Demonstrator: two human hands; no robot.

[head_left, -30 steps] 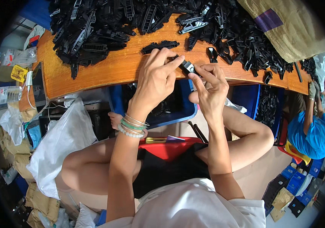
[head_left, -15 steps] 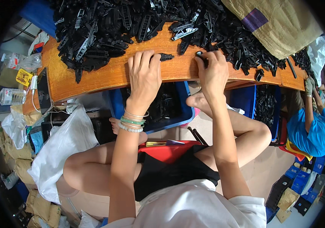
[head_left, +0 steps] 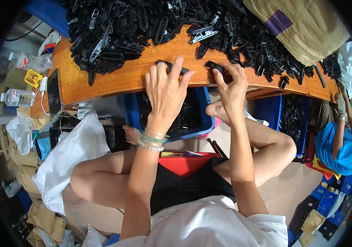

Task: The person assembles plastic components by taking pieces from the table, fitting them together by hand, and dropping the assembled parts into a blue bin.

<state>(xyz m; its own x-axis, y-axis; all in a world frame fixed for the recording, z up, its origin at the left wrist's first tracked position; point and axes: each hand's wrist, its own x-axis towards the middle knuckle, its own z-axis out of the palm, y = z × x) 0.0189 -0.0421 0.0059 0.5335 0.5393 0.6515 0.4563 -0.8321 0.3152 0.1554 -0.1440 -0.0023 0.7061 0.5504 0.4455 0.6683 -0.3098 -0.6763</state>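
Observation:
My left hand [head_left: 165, 92] is at the wooden table's front edge, its fingers stretched and thumb apart. Just beyond its fingertips a long black plastic part [head_left: 184, 71] lies on the wood, partly hidden by the fingers; the hand does not visibly grip it. My right hand [head_left: 232, 84] is closed, thumb and fingers pinching a small black plastic part [head_left: 212, 65] that pokes out on the left side of the fingertips. Beyond both hands spreads a large heap of black plastic parts [head_left: 118, 37], some of them ladder-shaped, a few shiny.
Under the table edge [head_left: 114, 92] stand a blue bin [head_left: 204, 125] with black parts and another blue bin [head_left: 265, 111] to the right. A tan sack [head_left: 303, 31] covers the far right. Clear bottles [head_left: 18, 97] stand at left. A person in blue [head_left: 338, 144] sits at right.
My left hand has shifted slightly right and nearer, its fingers spreading from a curled pose. My right hand has come a little nearer, and the black part in it shows more.

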